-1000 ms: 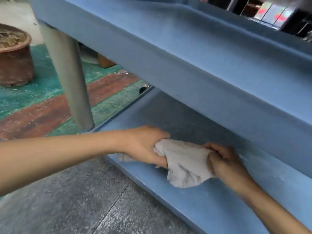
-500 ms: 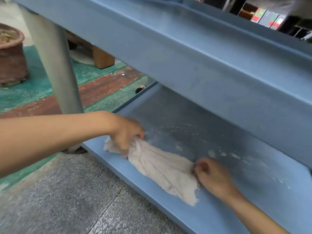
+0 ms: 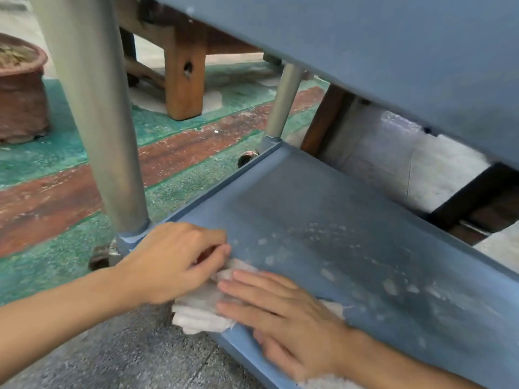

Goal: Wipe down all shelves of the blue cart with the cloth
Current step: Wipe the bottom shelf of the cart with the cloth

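The white cloth (image 3: 202, 310) lies on the near left corner of the blue cart's bottom shelf (image 3: 323, 214) (dusty). The left hand (image 3: 177, 262) pinches it. The right hand (image 3: 283, 313) presses it flat, fingers spread.

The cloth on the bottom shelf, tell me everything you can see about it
The cloth is a whitish, thin, crinkled fabric with frayed edges. It lies bunched and partly folded at the front left corner of the blue cart's bottom shelf, with one part hanging over the front rim. The left hand pinches its upper edge with curled fingers, and the right hand presses flat on it, hiding its middle. More white fabric shows at the picture's lower edge, below the right wrist; whether that is the same cloth cannot be told.
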Demonstrator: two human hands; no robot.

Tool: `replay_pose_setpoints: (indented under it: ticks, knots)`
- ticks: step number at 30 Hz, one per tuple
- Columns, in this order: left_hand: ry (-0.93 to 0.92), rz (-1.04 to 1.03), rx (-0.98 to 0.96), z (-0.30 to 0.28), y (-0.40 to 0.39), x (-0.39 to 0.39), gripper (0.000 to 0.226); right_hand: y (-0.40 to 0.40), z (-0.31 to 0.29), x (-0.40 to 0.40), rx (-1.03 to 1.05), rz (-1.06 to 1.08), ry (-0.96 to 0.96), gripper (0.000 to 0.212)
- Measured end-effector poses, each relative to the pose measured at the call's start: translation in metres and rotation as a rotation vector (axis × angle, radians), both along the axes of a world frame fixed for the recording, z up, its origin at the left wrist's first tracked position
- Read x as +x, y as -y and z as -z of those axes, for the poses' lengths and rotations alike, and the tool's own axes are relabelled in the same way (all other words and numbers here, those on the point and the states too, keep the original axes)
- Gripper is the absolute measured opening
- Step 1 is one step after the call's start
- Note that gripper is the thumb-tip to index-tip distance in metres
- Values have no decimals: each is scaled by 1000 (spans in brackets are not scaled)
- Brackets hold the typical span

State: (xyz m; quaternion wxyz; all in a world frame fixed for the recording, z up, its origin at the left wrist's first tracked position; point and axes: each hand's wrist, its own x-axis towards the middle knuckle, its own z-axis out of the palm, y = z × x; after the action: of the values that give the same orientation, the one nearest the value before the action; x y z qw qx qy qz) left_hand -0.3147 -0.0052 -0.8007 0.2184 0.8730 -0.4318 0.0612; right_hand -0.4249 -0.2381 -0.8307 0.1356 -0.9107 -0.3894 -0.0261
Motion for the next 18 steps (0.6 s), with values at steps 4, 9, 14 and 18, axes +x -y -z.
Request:
replay_pose_setpoints:
  ticks: [4,9,14,18]
  knots:
    - [3,-101,22,6,12,29,50,-7,-3,14,-31,-25,-89,62]
    - [-486,-450,-120,17,53,57,76,1,2,46,-53,32,-82,63]
    - [-492,-465,-186,17,58,60,86,18,3,90,-200,161,-43,60]
    - [-539,-433,-229,12,49,60,78,34,3,122,-295,207,69,59]
